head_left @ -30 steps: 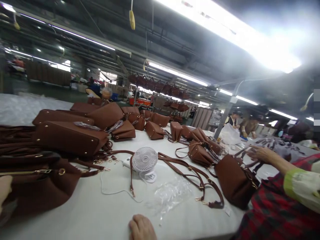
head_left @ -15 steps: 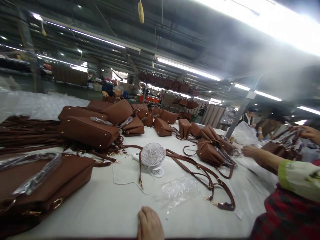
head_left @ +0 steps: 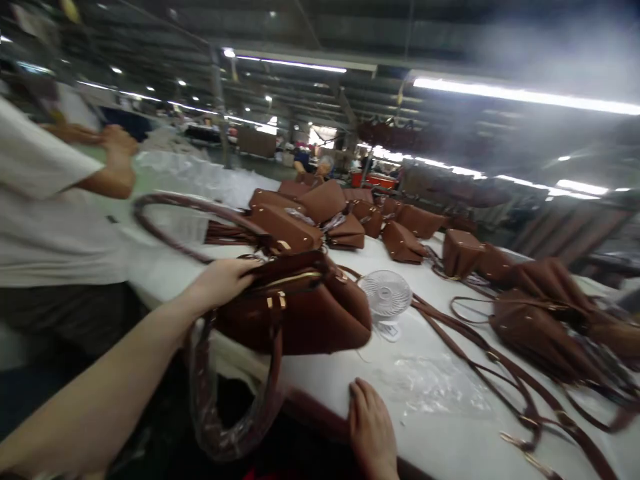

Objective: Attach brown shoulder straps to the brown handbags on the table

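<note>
My left hand (head_left: 225, 283) grips a brown handbag (head_left: 300, 320) by its open zipped top, its fingers partly hidden inside the opening. The bag is held at the table's near edge. One plastic-wrapped handle (head_left: 235, 440) hangs down in front, and the other arches up behind my hand. My right hand (head_left: 373, 423) lies on the white table's edge with its fingers stretched forward, holding nothing. A thin clear plastic bag (head_left: 435, 383) lies just beyond it.
A small white fan (head_left: 386, 293) stands mid-table. Brown straps (head_left: 480, 340) with gold clips run to the right. Several more brown bags (head_left: 400, 241) are spread at the back and right. At the left stands a co-worker in a white shirt (head_left: 50, 220).
The view has swung left. My left hand has come into view with the handbag, which now hangs over the near edge. My right hand stays at the table's edge.
</note>
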Action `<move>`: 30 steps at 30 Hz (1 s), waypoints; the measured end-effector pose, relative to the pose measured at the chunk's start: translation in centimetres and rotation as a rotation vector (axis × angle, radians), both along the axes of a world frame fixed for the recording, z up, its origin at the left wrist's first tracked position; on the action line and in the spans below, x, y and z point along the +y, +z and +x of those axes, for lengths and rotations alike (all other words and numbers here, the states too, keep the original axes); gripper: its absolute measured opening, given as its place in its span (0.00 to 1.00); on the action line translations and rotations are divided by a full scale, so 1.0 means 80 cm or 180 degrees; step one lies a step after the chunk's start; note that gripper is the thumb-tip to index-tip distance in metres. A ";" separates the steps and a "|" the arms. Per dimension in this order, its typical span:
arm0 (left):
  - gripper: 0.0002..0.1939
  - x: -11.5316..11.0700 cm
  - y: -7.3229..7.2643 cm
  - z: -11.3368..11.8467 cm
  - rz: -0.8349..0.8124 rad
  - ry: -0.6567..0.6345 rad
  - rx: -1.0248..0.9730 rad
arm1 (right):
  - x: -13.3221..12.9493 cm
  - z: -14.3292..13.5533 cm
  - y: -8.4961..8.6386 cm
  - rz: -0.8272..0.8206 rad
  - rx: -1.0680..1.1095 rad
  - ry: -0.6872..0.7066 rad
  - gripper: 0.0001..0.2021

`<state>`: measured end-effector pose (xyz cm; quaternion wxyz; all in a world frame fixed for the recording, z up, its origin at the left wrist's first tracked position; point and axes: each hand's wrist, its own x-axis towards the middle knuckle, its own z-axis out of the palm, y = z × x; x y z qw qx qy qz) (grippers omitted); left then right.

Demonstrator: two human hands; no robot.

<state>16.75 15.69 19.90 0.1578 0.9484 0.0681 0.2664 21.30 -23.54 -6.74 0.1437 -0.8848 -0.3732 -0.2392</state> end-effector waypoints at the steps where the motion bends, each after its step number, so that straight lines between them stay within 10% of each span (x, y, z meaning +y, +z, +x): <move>1: 0.12 0.004 0.000 -0.005 0.0138 -0.0097 0.0547 | -0.003 0.001 -0.003 -0.0093 0.0054 -0.0002 0.16; 13: 0.13 -0.077 -0.014 0.102 0.0547 -0.1191 0.1349 | -0.012 0.012 -0.010 -0.0244 -0.0059 0.0274 0.17; 23: 0.11 0.003 0.019 0.087 0.0341 -0.1361 0.1333 | -0.007 0.007 0.006 0.0060 -0.0019 0.0291 0.19; 30: 0.13 0.042 -0.022 0.085 -0.0420 -0.0622 0.0896 | -0.007 0.007 0.011 -0.0025 -0.0110 0.0218 0.16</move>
